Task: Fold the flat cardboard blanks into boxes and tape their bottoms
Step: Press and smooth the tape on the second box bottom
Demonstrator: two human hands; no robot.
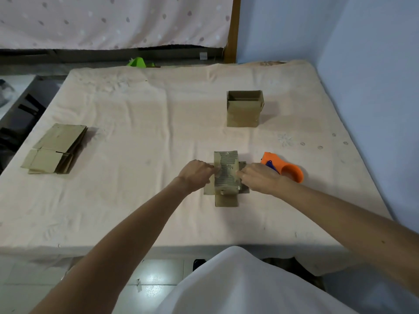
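Box [226, 175] toward near edge of bed [136, 211], long axis near-to-far. Left hand [197, 175], right hand [258, 177] flank it, curled fingers pinching flap edges. Tape dispenser [283, 168] just beside right hand.

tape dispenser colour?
Orange body with a blue part; the tape dispenser lies right of the box being folded, seen in the head view.

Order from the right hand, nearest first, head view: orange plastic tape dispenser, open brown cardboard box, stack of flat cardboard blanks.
1. Orange tape dispenser, just right of the right hand.
2. Open cardboard box, behind.
3. Flat blanks stack, far left.
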